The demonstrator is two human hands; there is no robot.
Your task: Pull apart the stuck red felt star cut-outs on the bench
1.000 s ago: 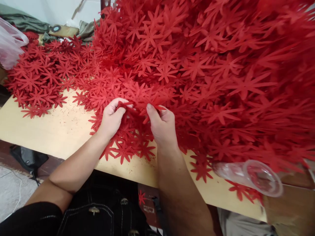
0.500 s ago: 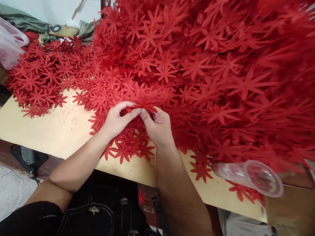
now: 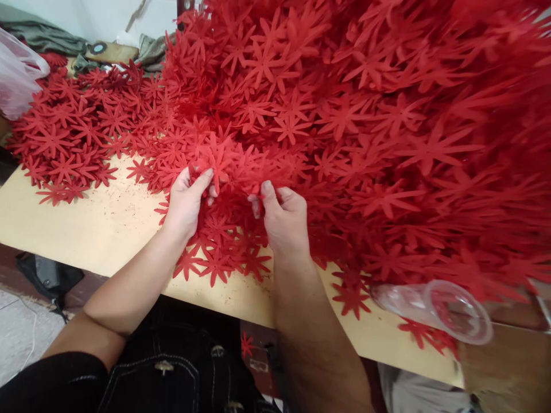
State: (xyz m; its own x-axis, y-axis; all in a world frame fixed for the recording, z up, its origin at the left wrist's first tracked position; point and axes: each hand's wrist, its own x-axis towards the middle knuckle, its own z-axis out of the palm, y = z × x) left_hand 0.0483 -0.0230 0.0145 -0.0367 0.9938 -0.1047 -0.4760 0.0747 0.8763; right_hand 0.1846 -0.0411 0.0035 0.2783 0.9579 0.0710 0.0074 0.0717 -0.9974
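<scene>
My left hand (image 3: 188,195) pinches a red flower-shaped cutout (image 3: 216,163) between thumb and fingers, its long petals spread upward. To its right, my right hand (image 3: 284,215) is closed, thumb against the fingers, with red petals (image 3: 257,178) showing at the fingertips. Which cutout those petals belong to blurs into the red behind. Both hands hover over a spread of loose red flower cutouts (image 3: 215,264) at the table's front. Behind them rises a tall heap of the same cutouts (image 3: 344,115).
A smaller heap of red cutouts (image 3: 64,137) lies at the left on the pale tabletop (image 3: 116,229). A clear plastic cup (image 3: 458,312) lies on its side near the right front edge. A plastic bag (image 3: 19,74) and cloth (image 3: 38,31) are at the back left.
My hands have moved apart from where their thumbs met. The left went leftward with a flower cutout now raised upright; the right shifted slightly rightward.
</scene>
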